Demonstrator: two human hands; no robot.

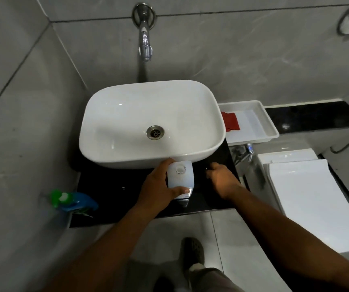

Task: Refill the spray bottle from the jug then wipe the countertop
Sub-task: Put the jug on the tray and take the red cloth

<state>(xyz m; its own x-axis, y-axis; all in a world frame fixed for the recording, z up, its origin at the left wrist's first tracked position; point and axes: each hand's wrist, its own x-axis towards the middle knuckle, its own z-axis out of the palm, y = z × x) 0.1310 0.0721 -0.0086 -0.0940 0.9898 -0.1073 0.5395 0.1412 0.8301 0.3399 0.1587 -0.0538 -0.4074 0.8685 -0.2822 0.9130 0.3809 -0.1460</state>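
Observation:
A white translucent jug (181,175) stands upright on the black countertop (110,190), just in front of the basin. My left hand (158,186) grips it from the left, thumb across its near side. My right hand (222,178) is to the right of the jug with curled fingers; something small and dark shows at its fingertips, too small to identify. A blue spray bottle (76,203) with a green and white head sits at the counter's left front corner. A red cloth (230,121) lies in a white tray (270,125) to the right of the basin.
A white vessel basin (127,114) fills most of the counter under a chrome wall tap (145,45). A white toilet (308,197) stands to the right, below counter level. Grey tiled walls close in on the left and behind.

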